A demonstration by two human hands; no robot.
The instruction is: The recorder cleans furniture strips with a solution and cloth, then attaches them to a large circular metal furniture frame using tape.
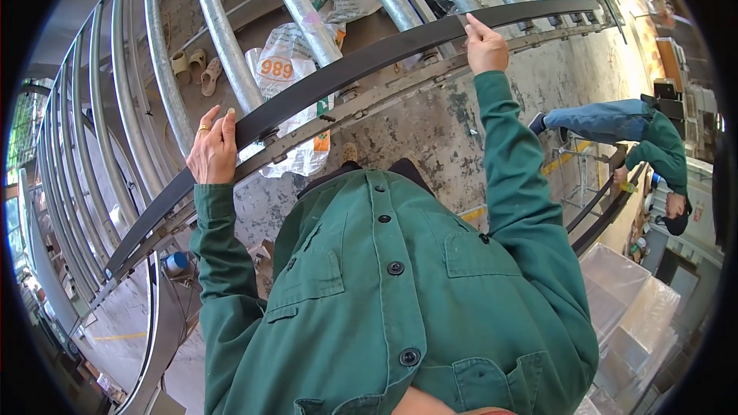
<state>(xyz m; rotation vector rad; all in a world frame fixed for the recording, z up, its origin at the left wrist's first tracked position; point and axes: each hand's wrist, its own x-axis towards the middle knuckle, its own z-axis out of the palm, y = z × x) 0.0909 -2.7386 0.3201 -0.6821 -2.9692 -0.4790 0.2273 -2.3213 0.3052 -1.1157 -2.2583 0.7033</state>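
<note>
A long, dark, flat strip [346, 64] stretches across the view in front of me, curved by the lens. It lies along the near end of a row of round metal tubes [295, 1]. My left hand [214, 151] is closed round the strip's left part, thumb and index finger sticking up along it, a ring on one finger. Farther right, my right hand [487, 48] pinches the strip's near edge, its other fingers curled. Just below the strip runs a narrow metal rail [361, 114] with small brackets.
Printed white sacks [288, 69] lie beneath the tubes, near a pair of clogs [209, 75]. At right, another person [653, 138] in green holds a dark curved piece. Clear plastic boxes [615, 280] stand at lower right. A blue-and-white container [177, 263] sits at lower left.
</note>
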